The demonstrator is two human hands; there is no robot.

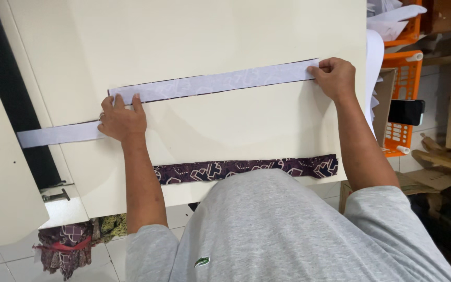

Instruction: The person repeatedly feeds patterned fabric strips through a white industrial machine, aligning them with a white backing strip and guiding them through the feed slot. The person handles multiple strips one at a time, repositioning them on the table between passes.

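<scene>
on the cream table (210,31), left hand (122,121) presses flat, right hand (334,77) pinches the pale patterned fabric strip (215,82), keeping it taut and straight.

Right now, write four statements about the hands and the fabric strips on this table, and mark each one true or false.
1. The left hand presses flat on the pale strip. True.
2. The right hand holds a pair of scissors. False: it pinches the pale strip's end and holds no tool.
3. The dark purple patterned strip lies near the table edge closest to the person. True.
4. The pale strip is rolled into a coil. False: it lies stretched out flat between both hands.
</scene>
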